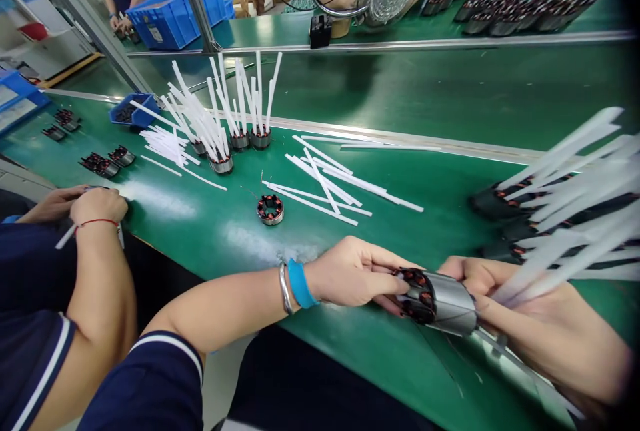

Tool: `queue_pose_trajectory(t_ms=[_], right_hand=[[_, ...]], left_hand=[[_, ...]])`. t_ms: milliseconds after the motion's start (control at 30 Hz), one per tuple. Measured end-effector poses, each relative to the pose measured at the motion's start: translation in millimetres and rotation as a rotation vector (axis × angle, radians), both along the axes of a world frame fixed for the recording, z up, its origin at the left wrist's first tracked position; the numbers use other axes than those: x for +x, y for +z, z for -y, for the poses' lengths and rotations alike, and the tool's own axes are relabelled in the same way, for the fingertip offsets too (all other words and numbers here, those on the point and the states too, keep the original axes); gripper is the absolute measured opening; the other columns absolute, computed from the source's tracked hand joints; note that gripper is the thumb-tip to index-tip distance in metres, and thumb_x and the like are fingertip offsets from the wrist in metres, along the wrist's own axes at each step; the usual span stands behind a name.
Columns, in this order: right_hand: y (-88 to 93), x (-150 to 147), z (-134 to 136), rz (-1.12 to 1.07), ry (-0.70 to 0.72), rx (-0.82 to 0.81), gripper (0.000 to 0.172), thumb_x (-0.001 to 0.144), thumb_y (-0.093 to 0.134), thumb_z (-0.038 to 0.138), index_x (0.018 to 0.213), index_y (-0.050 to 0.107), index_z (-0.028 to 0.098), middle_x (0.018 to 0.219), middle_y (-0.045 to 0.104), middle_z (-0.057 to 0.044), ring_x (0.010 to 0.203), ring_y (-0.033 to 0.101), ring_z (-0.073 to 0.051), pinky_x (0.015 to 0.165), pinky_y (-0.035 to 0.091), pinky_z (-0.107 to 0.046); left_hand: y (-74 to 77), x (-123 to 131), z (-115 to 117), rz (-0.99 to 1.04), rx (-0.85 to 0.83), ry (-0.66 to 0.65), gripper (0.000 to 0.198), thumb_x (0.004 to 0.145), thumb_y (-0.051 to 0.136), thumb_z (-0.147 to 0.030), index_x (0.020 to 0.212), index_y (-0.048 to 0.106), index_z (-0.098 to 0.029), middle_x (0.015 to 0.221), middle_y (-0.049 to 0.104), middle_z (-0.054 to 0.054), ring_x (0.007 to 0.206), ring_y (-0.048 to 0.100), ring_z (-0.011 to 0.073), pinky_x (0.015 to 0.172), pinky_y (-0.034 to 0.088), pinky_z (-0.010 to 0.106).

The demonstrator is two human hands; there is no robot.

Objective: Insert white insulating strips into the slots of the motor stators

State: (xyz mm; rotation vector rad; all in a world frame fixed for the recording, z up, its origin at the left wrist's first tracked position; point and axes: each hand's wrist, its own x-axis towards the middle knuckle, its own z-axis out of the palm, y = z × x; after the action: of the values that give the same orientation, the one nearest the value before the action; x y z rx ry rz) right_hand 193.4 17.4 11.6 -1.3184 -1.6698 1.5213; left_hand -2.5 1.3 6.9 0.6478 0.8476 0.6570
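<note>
My left hand point(355, 272) and my right hand point(525, 311) both grip a metal motor stator point(440, 303) with copper windings, held sideways just above the green bench point(350, 351). My left fingers pinch its wound end; my right hand wraps the other end, from which several white strips point(565, 217) stick out, blurred. A blue band and a metal bangle sit on my left wrist. One bare stator point(271, 209) lies on the bench ahead, next to loose white strips point(330, 181).
Stators stuffed with white strips point(235, 124) stand at the back left, beside a small blue bin point(133, 111). A co-worker's hands point(95, 207) work at my left. More stators point(107, 163) lie there. Other people and a blue crate point(175, 11) are across the line.
</note>
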Motion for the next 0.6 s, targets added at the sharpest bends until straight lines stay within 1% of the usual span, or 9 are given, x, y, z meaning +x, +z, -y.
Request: queue_pose_trajectory(t_ms=[100, 167, 200, 267, 333, 367, 433, 500, 600], right_hand=[[2.1, -1.0, -1.8, 0.06, -0.005, 0.032, 0.044, 0.061, 0.075, 0.054, 0.044, 0.052, 0.02, 0.072, 0.062, -0.008, 0.063, 0.056, -0.02, 0.052, 0.043, -0.028], [2.9, 1.2, -5.8, 0.108, -0.021, 0.066, 0.051, 0.063, 0.069, 0.065, 0.045, 0.055, 0.02, 0.073, 0.064, -0.01, 0.069, 0.059, -0.022, 0.056, 0.045, -0.03], [2.7, 3.7, -8.2, 0.125, -0.058, 0.101, 0.055, 0.066, 0.063, 0.072, 0.046, 0.057, 0.02, 0.076, 0.065, -0.011, 0.071, 0.059, -0.023, 0.058, 0.046, -0.03], [0.9, 11.2, -12.2, 0.158, -0.186, 0.191, 0.061, 0.071, 0.051, 0.079, 0.055, 0.062, 0.021, 0.076, 0.065, -0.011, 0.068, 0.057, -0.02, 0.058, 0.045, -0.03], [-0.9, 19.6, -13.0, 0.143, -0.267, 0.213, 0.059, 0.073, 0.05, 0.078, 0.07, 0.064, 0.021, 0.067, 0.06, -0.007, 0.056, 0.05, -0.016, 0.051, 0.04, -0.029], [-1.0, 22.9, -11.9, 0.104, -0.233, 0.171, 0.056, 0.074, 0.052, 0.076, 0.079, 0.064, 0.022, 0.062, 0.056, -0.003, 0.051, 0.045, -0.015, 0.048, 0.037, -0.029], [1.4, 25.9, -7.5, -0.008, -0.062, 0.025, 0.05, 0.079, 0.049, 0.072, 0.09, 0.058, 0.024, 0.06, 0.05, 0.001, 0.048, 0.036, -0.013, 0.044, 0.031, -0.028], [6.9, 23.9, -2.4, -0.085, 0.092, -0.076, 0.044, 0.086, 0.042, 0.067, 0.083, 0.052, 0.024, 0.063, 0.047, 0.002, 0.05, 0.032, -0.012, 0.045, 0.029, -0.027], [15.7, 17.8, 2.1, -0.076, 0.159, -0.068, 0.044, 0.09, 0.039, 0.061, 0.069, 0.04, 0.022, 0.064, 0.043, 0.002, 0.055, 0.033, -0.012, 0.049, 0.03, -0.026]], left_hand=[[-3.8, 0.1, 0.0, 0.026, 0.053, 0.049, 0.026, 0.066, 0.065, 0.001, 0.089, 0.073, -0.008, 0.068, 0.067, 0.002, 0.057, 0.062, 0.0071, 0.057, 0.053, 0.018], [-7.8, 0.1, -0.7, 0.041, 0.094, 0.092, 0.021, 0.061, 0.071, -0.002, 0.081, 0.072, -0.008, 0.068, 0.067, 0.002, 0.058, 0.062, 0.0078, 0.058, 0.053, 0.019], [-9.5, -0.1, -1.1, 0.055, 0.102, 0.095, 0.02, 0.058, 0.075, -0.006, 0.077, 0.07, -0.008, 0.068, 0.067, 0.002, 0.058, 0.063, 0.0091, 0.058, 0.053, 0.02], [-11.5, -0.8, -2.1, 0.096, 0.094, 0.071, 0.032, 0.052, 0.084, -0.017, 0.078, 0.067, -0.008, 0.066, 0.066, 0.003, 0.057, 0.065, 0.0135, 0.057, 0.055, 0.026], [-10.5, -2.1, -2.8, 0.133, 0.081, 0.055, 0.049, 0.046, 0.089, -0.026, 0.084, 0.062, -0.011, 0.065, 0.066, 0.002, 0.055, 0.066, 0.0175, 0.053, 0.057, 0.032], [-8.9, -3.0, -3.1, 0.134, 0.084, 0.065, 0.054, 0.045, 0.09, -0.028, 0.086, 0.06, -0.012, 0.066, 0.066, 0.002, 0.054, 0.066, 0.018, 0.052, 0.057, 0.032], [-4.6, -4.9, -3.3, 0.107, 0.087, 0.076, 0.056, 0.044, 0.091, -0.031, 0.084, 0.056, -0.013, 0.069, 0.067, 0.002, 0.057, 0.067, 0.018, 0.049, 0.057, 0.031], [-0.6, -6.5, -3.3, 0.071, 0.078, 0.058, 0.053, 0.045, 0.091, -0.031, 0.08, 0.057, -0.012, 0.072, 0.069, 0.004, 0.059, 0.067, 0.0177, 0.048, 0.057, 0.03], [2.3, -7.5, -3.1, 0.029, 0.071, 0.026, 0.049, 0.046, 0.09, -0.03, 0.08, 0.061, -0.009, 0.067, 0.068, 0.004, 0.055, 0.066, 0.0167, 0.047, 0.057, 0.03]])
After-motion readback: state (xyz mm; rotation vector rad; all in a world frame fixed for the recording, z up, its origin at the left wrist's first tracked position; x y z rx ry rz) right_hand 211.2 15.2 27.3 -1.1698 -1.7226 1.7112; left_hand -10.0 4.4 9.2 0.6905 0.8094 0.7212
